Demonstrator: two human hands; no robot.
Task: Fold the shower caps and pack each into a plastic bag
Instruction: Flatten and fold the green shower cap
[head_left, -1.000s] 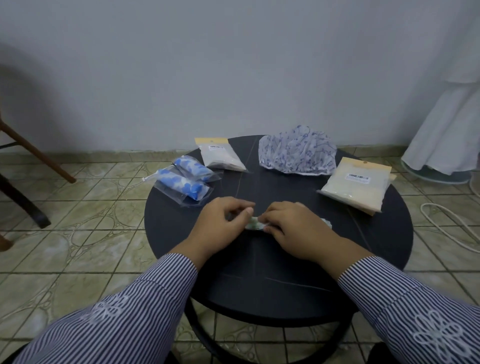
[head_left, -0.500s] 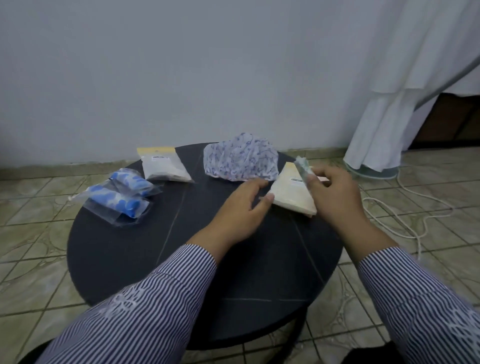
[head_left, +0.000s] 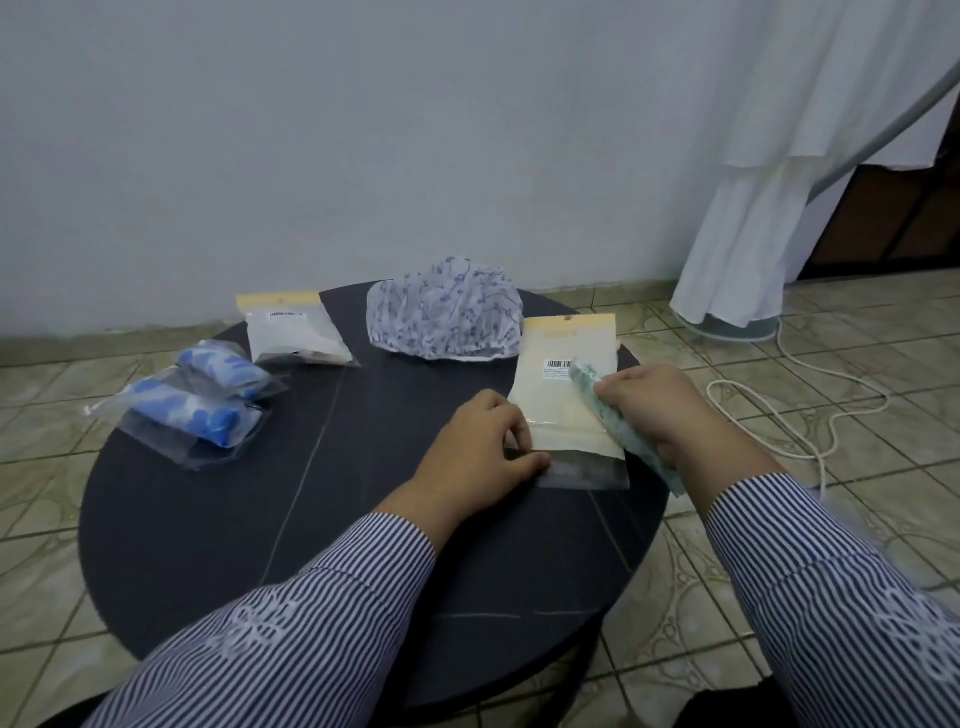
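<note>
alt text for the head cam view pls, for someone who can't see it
At a round dark table, the right hand grips a folded green shower cap over a stack of plastic bags while the left hand pinches the top bag's near corner. Behind lie an unfolded patterned cap and packed blue caps.

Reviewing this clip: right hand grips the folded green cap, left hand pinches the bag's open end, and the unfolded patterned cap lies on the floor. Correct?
Not quite. The head view shows the unfolded patterned cap lying on the table, behind the bag. The rest stands: right hand grips the folded green cap, left hand pinches the bag.
</note>
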